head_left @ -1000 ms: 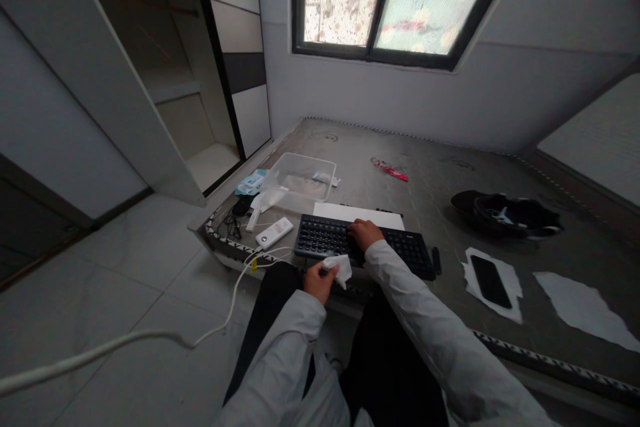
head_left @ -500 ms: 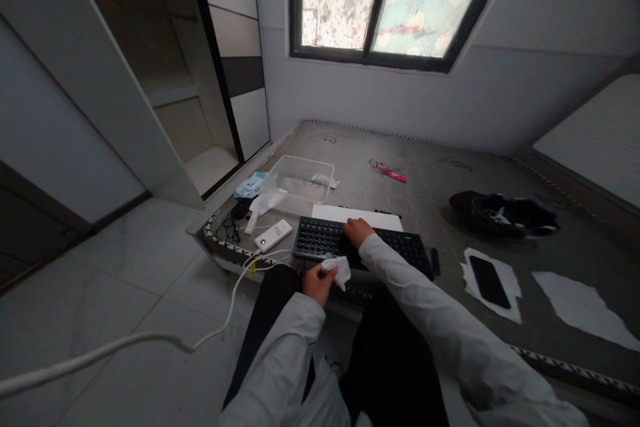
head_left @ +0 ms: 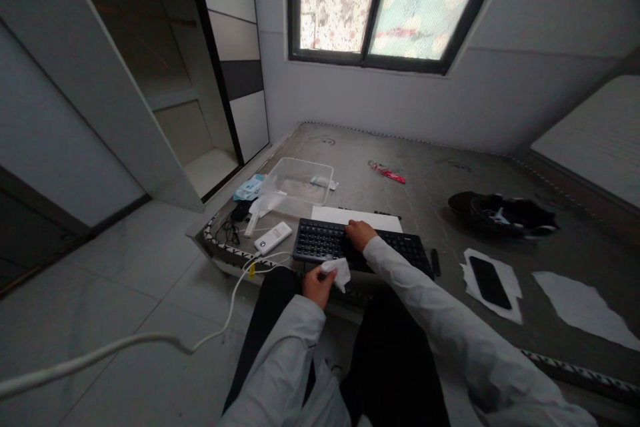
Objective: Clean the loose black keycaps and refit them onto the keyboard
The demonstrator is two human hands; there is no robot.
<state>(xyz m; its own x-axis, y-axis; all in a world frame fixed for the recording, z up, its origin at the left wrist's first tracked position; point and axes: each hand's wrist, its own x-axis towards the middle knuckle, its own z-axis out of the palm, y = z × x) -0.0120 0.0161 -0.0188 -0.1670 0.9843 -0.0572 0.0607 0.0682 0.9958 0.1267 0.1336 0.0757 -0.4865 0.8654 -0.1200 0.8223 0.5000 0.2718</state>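
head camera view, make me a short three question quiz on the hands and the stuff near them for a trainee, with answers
1. True or false: the left hand holds a white wipe.

2. Which thing is directly beneath the right hand?
a) a red shoe
b) a black keyboard
c) a clear plastic tub

3. Fill in the side, as the camera sees it: the black phone lies to the ____ of the keyboard.

Key:
1. True
2. b
3. right

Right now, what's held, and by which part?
Left hand: white tissue, pinched at its left side. Right hand: at the keyboard; any hold can't be told.
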